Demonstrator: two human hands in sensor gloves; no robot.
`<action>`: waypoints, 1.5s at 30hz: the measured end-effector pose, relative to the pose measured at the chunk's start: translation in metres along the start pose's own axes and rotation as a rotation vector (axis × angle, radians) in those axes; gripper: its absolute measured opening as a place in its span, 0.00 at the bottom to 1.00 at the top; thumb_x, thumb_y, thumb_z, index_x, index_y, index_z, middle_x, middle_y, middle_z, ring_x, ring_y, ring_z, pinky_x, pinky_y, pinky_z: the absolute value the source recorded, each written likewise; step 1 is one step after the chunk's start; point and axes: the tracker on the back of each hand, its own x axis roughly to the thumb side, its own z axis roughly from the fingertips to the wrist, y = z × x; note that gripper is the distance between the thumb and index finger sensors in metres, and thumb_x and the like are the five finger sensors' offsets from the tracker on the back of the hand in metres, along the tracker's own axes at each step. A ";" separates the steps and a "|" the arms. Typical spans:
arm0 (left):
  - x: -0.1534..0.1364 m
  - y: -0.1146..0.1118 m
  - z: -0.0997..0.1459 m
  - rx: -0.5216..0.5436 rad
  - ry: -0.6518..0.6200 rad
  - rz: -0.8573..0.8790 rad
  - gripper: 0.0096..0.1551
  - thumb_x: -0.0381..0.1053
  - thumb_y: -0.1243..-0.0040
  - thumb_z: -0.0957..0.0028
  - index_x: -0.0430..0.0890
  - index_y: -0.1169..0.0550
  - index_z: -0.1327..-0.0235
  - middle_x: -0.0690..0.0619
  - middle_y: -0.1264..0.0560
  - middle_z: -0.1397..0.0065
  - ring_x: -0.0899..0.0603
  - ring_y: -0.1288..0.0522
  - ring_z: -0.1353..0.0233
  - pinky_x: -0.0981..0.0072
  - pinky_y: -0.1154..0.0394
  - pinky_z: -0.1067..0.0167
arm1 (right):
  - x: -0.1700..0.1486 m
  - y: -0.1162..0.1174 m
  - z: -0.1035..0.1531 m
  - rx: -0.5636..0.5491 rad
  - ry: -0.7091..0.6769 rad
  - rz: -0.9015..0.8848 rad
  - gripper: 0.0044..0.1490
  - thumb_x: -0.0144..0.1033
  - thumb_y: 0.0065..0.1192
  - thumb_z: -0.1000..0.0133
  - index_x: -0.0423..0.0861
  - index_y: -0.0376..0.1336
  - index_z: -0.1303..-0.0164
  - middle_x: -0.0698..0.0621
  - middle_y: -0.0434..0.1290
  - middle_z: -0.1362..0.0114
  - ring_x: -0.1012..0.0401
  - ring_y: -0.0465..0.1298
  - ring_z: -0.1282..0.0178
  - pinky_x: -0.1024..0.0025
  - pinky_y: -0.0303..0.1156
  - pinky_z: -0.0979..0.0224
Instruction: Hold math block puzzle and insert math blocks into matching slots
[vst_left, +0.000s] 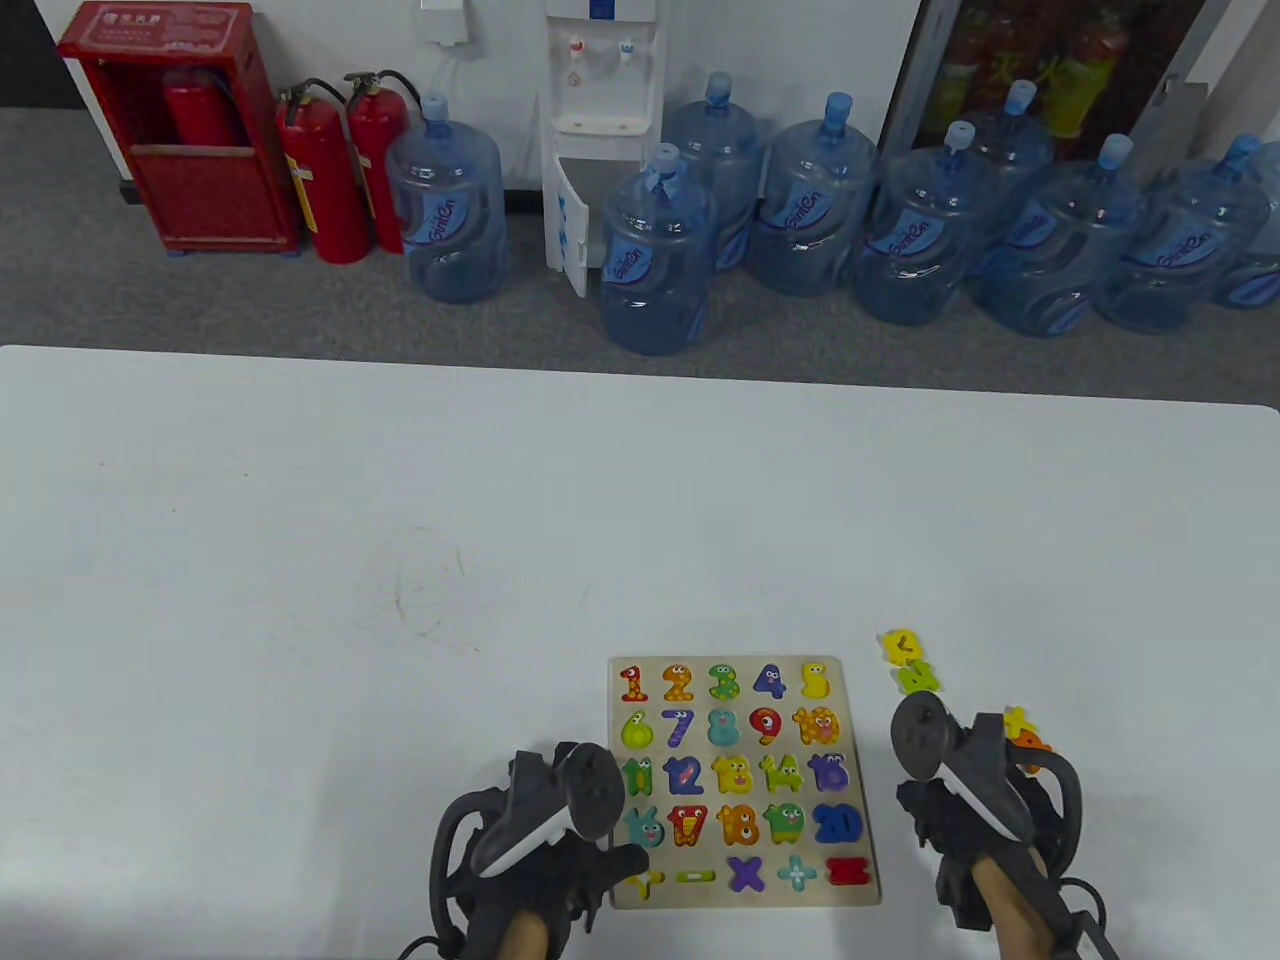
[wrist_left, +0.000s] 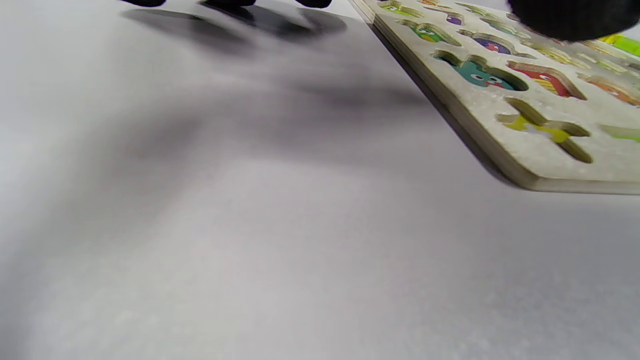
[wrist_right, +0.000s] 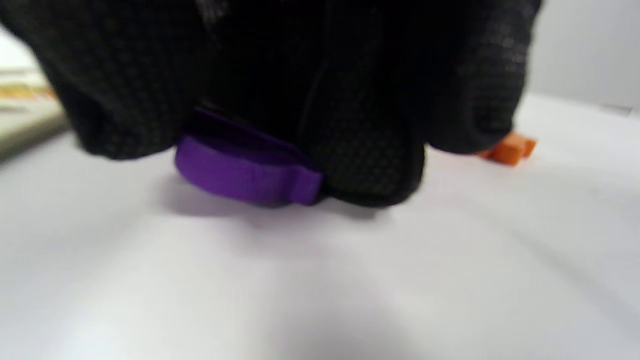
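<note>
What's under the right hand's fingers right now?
Under the right hand a purple block pokes out below the gloved fingers, low over the white table. Its top and shape are covered by the glove, so which piece it is stays unknown.

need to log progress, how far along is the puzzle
Hard to call: in the table view the board looks full, but the left wrist view shows its slots sunken, seemingly empty. In hand: the left hand is at the board's corner; the right hand grips a purple block. Left: loose blocks beside the board.
</note>
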 end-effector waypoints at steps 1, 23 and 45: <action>0.000 0.000 0.000 0.000 0.001 -0.001 0.55 0.73 0.47 0.62 0.57 0.49 0.22 0.55 0.54 0.16 0.29 0.52 0.16 0.27 0.45 0.27 | -0.003 -0.001 0.000 0.012 -0.008 -0.041 0.28 0.46 0.73 0.68 0.50 0.72 0.58 0.45 0.78 0.44 0.56 0.87 0.56 0.66 0.83 0.54; 0.000 0.000 0.001 0.001 0.001 0.005 0.55 0.73 0.47 0.62 0.57 0.49 0.22 0.56 0.54 0.16 0.28 0.52 0.16 0.27 0.44 0.27 | -0.036 -0.006 -0.007 0.019 0.090 -0.321 0.24 0.34 0.73 0.65 0.48 0.72 0.58 0.43 0.79 0.46 0.62 0.89 0.63 0.72 0.85 0.60; 0.000 0.000 0.000 -0.003 -0.003 0.014 0.55 0.73 0.47 0.62 0.57 0.49 0.22 0.56 0.54 0.16 0.28 0.53 0.16 0.27 0.44 0.27 | -0.010 0.000 0.004 -0.056 -0.129 -0.055 0.27 0.31 0.66 0.60 0.54 0.68 0.48 0.50 0.71 0.33 0.55 0.81 0.44 0.57 0.75 0.38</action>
